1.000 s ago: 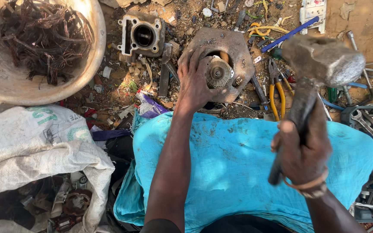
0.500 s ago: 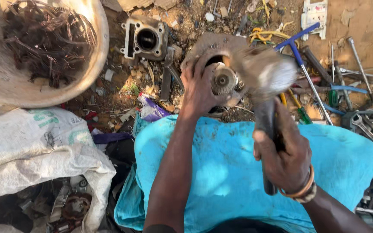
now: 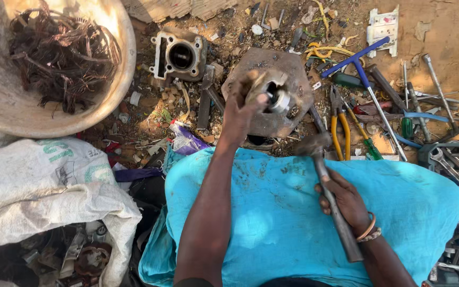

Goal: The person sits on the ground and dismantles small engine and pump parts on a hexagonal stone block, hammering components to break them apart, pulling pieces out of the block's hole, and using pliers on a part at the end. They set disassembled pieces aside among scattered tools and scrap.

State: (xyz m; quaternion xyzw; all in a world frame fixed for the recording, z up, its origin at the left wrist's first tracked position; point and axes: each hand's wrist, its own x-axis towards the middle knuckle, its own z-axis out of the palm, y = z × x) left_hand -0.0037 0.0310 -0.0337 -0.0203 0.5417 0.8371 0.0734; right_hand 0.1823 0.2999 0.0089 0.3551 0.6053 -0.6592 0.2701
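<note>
My left hand (image 3: 241, 114) grips a rusty round motor part (image 3: 272, 95) that rests on a thick grey metal plate (image 3: 296, 114) lying on the dirt. My right hand (image 3: 346, 202) is closed around the handle of a hammer (image 3: 328, 194). The hammer's head sits low, at the near edge of the plate, just right of the motor part. Both forearms reach out over a turquoise cloth (image 3: 277, 212) that covers my lap.
A large bowl (image 3: 118, 79) with tangled copper wire (image 3: 62, 56) stands at the upper left. An engine cylinder block (image 3: 179, 53) lies beside it. Yellow-handled pliers (image 3: 340, 130), screwdrivers, a blue T-wrench (image 3: 365, 74) and spanners lie to the right. A white woven sack (image 3: 43, 186) sits at my left.
The hammer, raised high a second ago, has swung down to the plate's near edge. My left hand stays on the motor part, which has tipped up a little.
</note>
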